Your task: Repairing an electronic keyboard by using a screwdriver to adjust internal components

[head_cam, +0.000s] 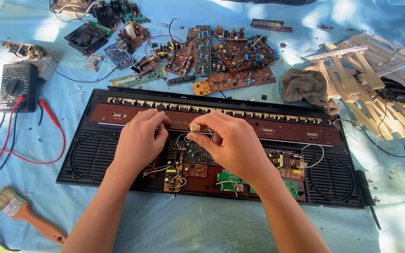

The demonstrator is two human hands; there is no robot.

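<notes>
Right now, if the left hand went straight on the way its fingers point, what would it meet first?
Probably the long brown circuit strip in the black plastic keyboard case, which the left hand already reaches; depth is unclear.

Makeshift outdoor electronics repair spot, blue tarp as bench in dappled sun, opened keyboard chassis, loose PCBs, multimeter w/ probes, brush, pulled keys
</notes>
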